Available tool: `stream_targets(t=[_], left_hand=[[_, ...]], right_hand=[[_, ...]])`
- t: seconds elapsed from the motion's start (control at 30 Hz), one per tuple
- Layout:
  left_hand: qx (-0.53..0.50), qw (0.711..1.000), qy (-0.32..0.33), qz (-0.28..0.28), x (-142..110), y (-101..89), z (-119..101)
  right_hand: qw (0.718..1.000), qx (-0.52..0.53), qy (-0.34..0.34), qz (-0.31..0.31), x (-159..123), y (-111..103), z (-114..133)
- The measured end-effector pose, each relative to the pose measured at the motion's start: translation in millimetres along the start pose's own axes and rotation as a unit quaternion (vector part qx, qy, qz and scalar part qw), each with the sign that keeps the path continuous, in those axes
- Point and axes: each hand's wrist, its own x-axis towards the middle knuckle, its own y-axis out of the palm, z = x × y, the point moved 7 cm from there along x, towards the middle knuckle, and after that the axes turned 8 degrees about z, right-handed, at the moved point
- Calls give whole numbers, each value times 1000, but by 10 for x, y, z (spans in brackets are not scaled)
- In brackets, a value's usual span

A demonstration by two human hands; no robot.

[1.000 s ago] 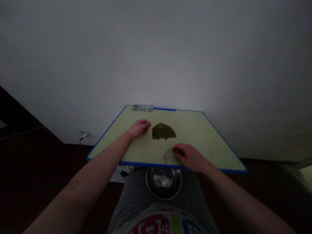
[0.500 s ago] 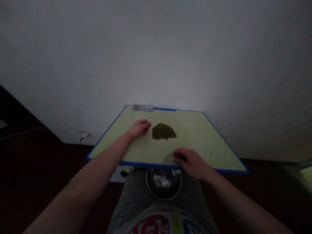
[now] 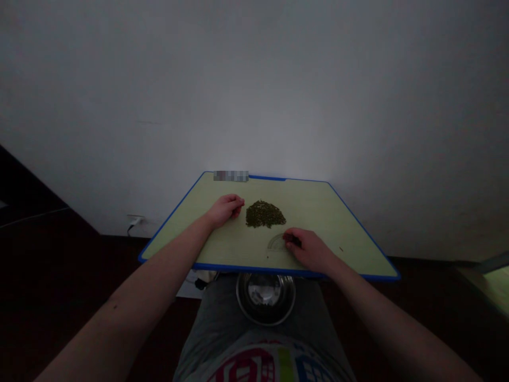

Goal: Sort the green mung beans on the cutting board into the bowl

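Observation:
A pale green cutting board [image 3: 314, 223] with a blue rim lies in front of me. On its middle sits a low heap of dark green flakes [image 3: 265, 214], perhaps dried herb or tea. My left hand [image 3: 225, 210] rests on the board just left of the heap, fingers curled together and not touching it. My right hand [image 3: 308, 249] is nearer the front edge, its fingers gripping a clear, curved plastic piece [image 3: 275, 243]. Part of that piece is hidden under the fingers.
A steel bowl [image 3: 265, 298] sits on my grey-clothed lap below the board's front edge. White paper [image 3: 194, 284] shows under the board at left. Behind the board stands a white wall with a plug and cable [image 3: 135, 222].
My right hand and the clear piece went toward me, then moved back up the board, closer to the heap. My left hand and the heap stayed in about the same place.

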Motion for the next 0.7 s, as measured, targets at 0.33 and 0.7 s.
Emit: stream_targets(t=[0.33,0.7], left_hand=[[3,1000,-7,2,6,5,-24],[-1,1000,-3,-1,9,-14,-35]], right_hand=[[998,23,-37,48,-68,133,263],[997,53,-16,49,-239,99,192]])
